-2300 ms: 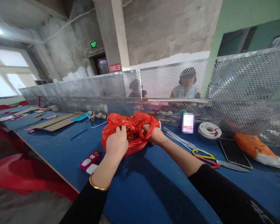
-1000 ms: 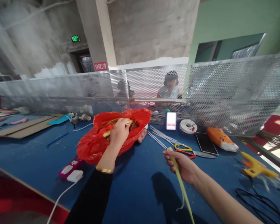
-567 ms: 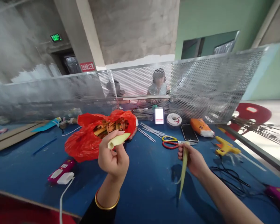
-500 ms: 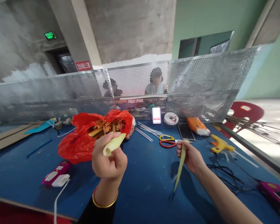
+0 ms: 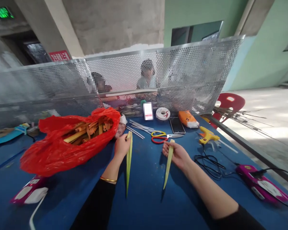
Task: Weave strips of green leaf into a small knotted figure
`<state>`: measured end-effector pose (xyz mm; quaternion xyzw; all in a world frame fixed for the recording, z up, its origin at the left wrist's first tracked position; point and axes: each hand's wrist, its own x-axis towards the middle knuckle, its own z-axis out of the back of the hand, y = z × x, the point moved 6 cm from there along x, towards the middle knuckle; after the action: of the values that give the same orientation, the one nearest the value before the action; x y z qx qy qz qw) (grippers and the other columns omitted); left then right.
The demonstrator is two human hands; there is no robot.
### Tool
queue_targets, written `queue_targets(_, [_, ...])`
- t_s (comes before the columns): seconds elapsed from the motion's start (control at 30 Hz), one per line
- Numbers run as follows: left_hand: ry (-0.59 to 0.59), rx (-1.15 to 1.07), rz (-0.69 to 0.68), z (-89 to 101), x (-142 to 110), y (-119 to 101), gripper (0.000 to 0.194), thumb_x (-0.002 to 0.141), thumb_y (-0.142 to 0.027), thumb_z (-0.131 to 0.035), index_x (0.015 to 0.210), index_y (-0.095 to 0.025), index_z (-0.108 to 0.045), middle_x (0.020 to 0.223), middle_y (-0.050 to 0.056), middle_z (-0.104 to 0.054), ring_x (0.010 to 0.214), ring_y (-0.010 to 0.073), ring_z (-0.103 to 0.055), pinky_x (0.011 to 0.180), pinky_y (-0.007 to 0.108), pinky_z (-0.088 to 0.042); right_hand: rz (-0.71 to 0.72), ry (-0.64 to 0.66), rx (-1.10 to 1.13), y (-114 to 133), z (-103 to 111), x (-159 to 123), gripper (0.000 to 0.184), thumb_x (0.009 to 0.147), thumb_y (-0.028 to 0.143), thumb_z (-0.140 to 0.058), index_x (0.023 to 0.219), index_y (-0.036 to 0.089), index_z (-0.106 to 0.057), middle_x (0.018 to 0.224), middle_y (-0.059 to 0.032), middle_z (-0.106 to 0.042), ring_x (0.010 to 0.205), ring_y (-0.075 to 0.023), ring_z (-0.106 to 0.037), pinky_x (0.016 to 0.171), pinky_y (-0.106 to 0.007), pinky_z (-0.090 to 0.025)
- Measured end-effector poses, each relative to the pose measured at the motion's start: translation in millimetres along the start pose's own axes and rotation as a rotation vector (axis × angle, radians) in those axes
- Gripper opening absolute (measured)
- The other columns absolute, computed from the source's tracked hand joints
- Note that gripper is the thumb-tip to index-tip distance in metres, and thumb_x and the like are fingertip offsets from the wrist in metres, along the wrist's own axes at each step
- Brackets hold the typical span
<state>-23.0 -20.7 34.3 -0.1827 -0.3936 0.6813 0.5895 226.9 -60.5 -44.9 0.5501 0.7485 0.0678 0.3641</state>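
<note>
Grip of the left hand (image 5: 122,146) is closed on one pale green strip (image 5: 129,163) just right of the red bag (image 5: 62,159); the right hand (image 5: 179,155) grips a second strip (image 5: 168,166) farther right of the bag, occupying both hands, strips apart above the counter (image 5: 146,198)
</note>
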Motion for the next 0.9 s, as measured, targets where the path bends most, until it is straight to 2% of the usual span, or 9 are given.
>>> queue_targets(0.1, [0.014, 0.017, 0.014, -5.2, 5, 21, 0.029, 0.077, -0.018, -0.062, 0.104, -0.021, -0.071, 0.093, 0.008, -0.074, 0.089, 0.0232, -0.067, 0.077, 0.028, -0.047, -0.012, 0.033, -0.002, -7, -6, -3, 0.019, 0.092, 0.008, -0.041, 0.089, 0.011, -0.060, 0.068, -0.0068, -0.066, 0.062, -0.0139, -0.067, 0.063, -0.026, -0.059])
queue_targets(0.2, [0.070, -0.026, 0.042, -15.2, 2, 31, 0.046, 0.068, -0.010, -0.066, 0.113, -0.020, -0.068, 0.102, 0.009, -0.074, 0.091, 0.0225, -0.067, 0.079, 0.027, -0.048, -0.013, 0.057, -0.026, -10, -10, -7, 0.020, 0.094, 0.013, -0.042, 0.092, 0.011, -0.061, 0.073, -0.0077, -0.068, 0.067, -0.0151, -0.069, 0.066, -0.028, -0.059])
queue_targets(0.33, [0.218, -0.192, 0.114, -34.9, -9, 30, 0.044, 0.069, -0.009, -0.063, 0.112, -0.017, -0.068, 0.094, 0.006, -0.074, 0.072, 0.0166, -0.068, 0.061, 0.022, -0.050, -0.014, 0.043, -0.116, -13, -8, -10, 0.016, 0.093, 0.014, -0.046, 0.091, 0.011, -0.061, 0.070, -0.0050, -0.066, 0.059, -0.0127, -0.065, 0.054, -0.024, -0.057])
queue_targets(0.43, [0.272, -0.331, 0.174, -38.6, -17, 24, 0.042, 0.070, -0.012, -0.061, 0.112, -0.016, -0.066, 0.091, 0.005, -0.073, 0.062, 0.0145, -0.066, 0.047, 0.019, -0.046, 0.015, 0.022, -0.238, -17, -6, -11, 0.009, 0.083, 0.006, -0.058, 0.088, 0.012, -0.061, 0.067, -0.0027, -0.064, 0.049, -0.0095, -0.059, 0.042, -0.018, -0.049])
queue_targets(0.6, [0.210, -0.491, 0.237, -21.7, -23, 22, 0.033, 0.064, -0.012, -0.064, 0.096, -0.016, -0.070, 0.079, 0.003, -0.070, 0.058, 0.0136, -0.062, 0.039, 0.016, -0.038, 0.145, -0.002, -0.487, -27, -10, -8, 0.022, 0.070, 0.005, -0.068, 0.088, 0.015, -0.061, 0.075, -0.0037, -0.066, 0.061, -0.0133, -0.063, 0.053, -0.023, -0.053])
queue_targets(0.7, [0.138, -0.568, 0.282, -7.4, -24, 31, 0.023, 0.061, -0.012, -0.066, 0.084, -0.016, -0.070, 0.067, 0.000, -0.067, 0.051, 0.0123, -0.058, 0.038, 0.016, -0.035, 0.302, -0.051, -0.664, -22, -16, -4, 0.038, 0.061, 0.006, -0.073, 0.094, 0.020, -0.061, 0.086, -0.0015, -0.065, 0.078, -0.0176, -0.064, 0.067, -0.027, -0.053])
queue_targets(0.77, [0.079, -0.622, 0.315, 1.3, -24, 40, 0.016, 0.062, -0.013, -0.066, 0.078, -0.015, -0.069, 0.062, 0.000, -0.066, 0.047, 0.0114, -0.055, 0.039, 0.017, -0.035, 0.516, -0.086, -0.872, -10, -31, -6, 0.044, 0.058, 0.010, -0.076, 0.098, 0.023, -0.062, 0.100, -0.0034, -0.064, 0.094, -0.0220, -0.061, 0.077, -0.031, -0.051])
queue_targets(0.83, [0.013, -0.676, 0.339, 8.1, -24, 49, 0.011, 0.065, -0.015, -0.064, 0.076, -0.015, -0.068, 0.060, 0.000, -0.066, 0.046, 0.0110, -0.054, 0.042, 0.019, -0.037, 0.781, -0.053, -1.148, -3, -62, -15, 0.037, 0.065, 0.023, -0.075, 0.100, 0.023, -0.063, 0.112, -0.0074, -0.062, 0.104, -0.0256, -0.058, 0.083, -0.035, -0.048])
queue_targets(0.9, [-0.054, -0.724, 0.349, 12.7, -23, 54, 0.011, 0.068, -0.017, -0.062, 0.078, -0.015, -0.066, 0.062, 0.000, -0.066, 0.048, 0.0109, -0.055, 0.045, 0.020, -0.040, 0.911, 0.069, -1.377, -11, -98, -23, 0.026, 0.077, 0.036, -0.066, 0.099, 0.023, -0.063, 0.107, -0.0082, -0.064, 0.095, -0.0250, -0.061, 0.079, -0.035, -0.046])
